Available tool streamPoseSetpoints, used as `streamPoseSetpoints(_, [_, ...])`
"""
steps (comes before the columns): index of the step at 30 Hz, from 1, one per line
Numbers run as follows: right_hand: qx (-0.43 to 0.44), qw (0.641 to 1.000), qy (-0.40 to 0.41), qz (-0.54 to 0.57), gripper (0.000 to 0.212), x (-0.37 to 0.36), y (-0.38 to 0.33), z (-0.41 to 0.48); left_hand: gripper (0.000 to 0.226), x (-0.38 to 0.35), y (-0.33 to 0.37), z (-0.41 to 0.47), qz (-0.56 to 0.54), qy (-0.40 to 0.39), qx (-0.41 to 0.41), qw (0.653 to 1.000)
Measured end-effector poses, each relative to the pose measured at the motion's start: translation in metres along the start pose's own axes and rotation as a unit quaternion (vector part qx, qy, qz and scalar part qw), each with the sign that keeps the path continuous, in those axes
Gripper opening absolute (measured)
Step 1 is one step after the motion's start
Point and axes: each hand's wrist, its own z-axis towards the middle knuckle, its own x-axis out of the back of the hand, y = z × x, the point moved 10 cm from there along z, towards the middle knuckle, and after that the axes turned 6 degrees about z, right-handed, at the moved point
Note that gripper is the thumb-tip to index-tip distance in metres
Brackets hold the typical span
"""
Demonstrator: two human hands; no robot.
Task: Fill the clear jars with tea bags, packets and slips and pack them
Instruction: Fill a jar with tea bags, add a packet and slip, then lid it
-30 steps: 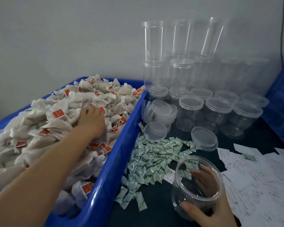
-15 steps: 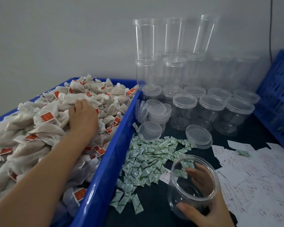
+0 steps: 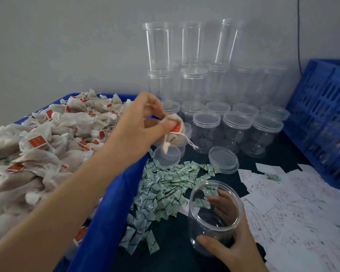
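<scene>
The open jar (image 3: 214,218) is sitting on the dark table (image 3: 169,258) beside the green packets (image 3: 165,185) — your right hand (image 3: 232,250) is gripping its wall. Your left hand (image 3: 137,124) is pinching one tea bag (image 3: 175,138) in the air — just past the blue bin's (image 3: 110,209) rim.

crate (image 3: 322,107) cropped right, slips (image 3: 302,213) unreadable

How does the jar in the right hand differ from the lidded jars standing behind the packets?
The held jar has no lid; the lidded jars are capped. The held jar is tilted in the grip of the right hand; the lidded jars stand upright, untouched. Both are clear.
</scene>
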Motion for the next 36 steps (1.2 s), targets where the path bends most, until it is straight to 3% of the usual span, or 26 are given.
streamPoseSetpoints(3, [0.001, 1.0, 0.026, -0.009, 0.099, 0.004, 0.004, -0.009, 0.029, -0.065, 0.022, -0.019, -0.009, -0.145, -0.02, 0.989])
streamPoseSetpoints(6, [-0.005, 1.0, 0.025, -0.019, 0.093, 0.007, 0.0, -0.007, 0.04, -0.111, 0.02, -0.042, 0.1, -0.271, -0.048, 0.956])
streamPoseSetpoints(8, [0.0, 1.0, 0.02, -0.014, 0.093, 0.004, 0.002, -0.007, 0.043, -0.119, 0.009, -0.047, 0.18, -0.307, -0.057, 0.933])
streamPoseSetpoints(11, [-0.013, 1.0, 0.004, -0.018, 0.097, 0.004, 0.005, -0.008, 0.026, -0.09, -0.007, -0.028, 0.249, -0.271, -0.036, 0.929])
streamPoseSetpoints(13, [-0.02, 1.0, 0.008, -0.019, 0.098, 0.005, 0.006, -0.011, 0.011, -0.045, -0.022, 0.002, 0.309, -0.16, -0.02, 0.937])
streamPoseSetpoints(15, [-0.025, 0.999, 0.006, -0.026, 0.098, 0.005, 0.008, -0.011, 0.008, 0.008, -0.047, 0.024, 0.4, -0.047, 0.017, 0.915])
streamPoseSetpoints(17, [-0.03, 0.999, 0.008, -0.028, 0.095, 0.005, 0.008, -0.01, 0.011, 0.049, -0.092, 0.027, 0.529, -0.029, 0.104, 0.842])
streamPoseSetpoints(20, [-0.028, 0.999, 0.011, -0.029, 0.094, 0.006, 0.007, -0.009, 0.041, 0.074, -0.164, -0.002, 0.733, -0.166, 0.201, 0.628])
streamPoseSetpoints(21, [-0.027, 0.999, 0.008, -0.03, 0.095, 0.005, 0.006, -0.009, 0.045, 0.077, -0.175, -0.007, 0.76, -0.184, 0.202, 0.59])
streamPoseSetpoints(25, [-0.026, 0.999, 0.009, -0.043, 0.098, 0.007, 0.009, -0.009, 0.024, 0.067, -0.172, 0.002, 0.78, -0.168, 0.155, 0.582])
streamPoseSetpoints(28, [-0.027, 0.999, 0.013, -0.044, 0.1, 0.009, 0.012, -0.009, 0.028, 0.065, -0.176, 0.004, 0.787, -0.154, 0.159, 0.576])
streamPoseSetpoints(31, [-0.028, 0.999, 0.013, -0.043, 0.1, 0.009, 0.013, -0.008, 0.022, 0.072, -0.174, 0.007, 0.778, -0.133, 0.164, 0.592])
streamPoseSetpoints(33, [-0.024, 0.999, 0.013, -0.044, 0.099, 0.009, 0.013, -0.007, 0.02, 0.077, -0.166, 0.012, 0.739, -0.093, 0.158, 0.648])
streamPoseSetpoints(36, [-0.019, 0.999, 0.011, -0.043, 0.099, 0.008, 0.012, -0.006, 0.018, 0.073, -0.115, 0.018, 0.616, 0.046, 0.053, 0.785])
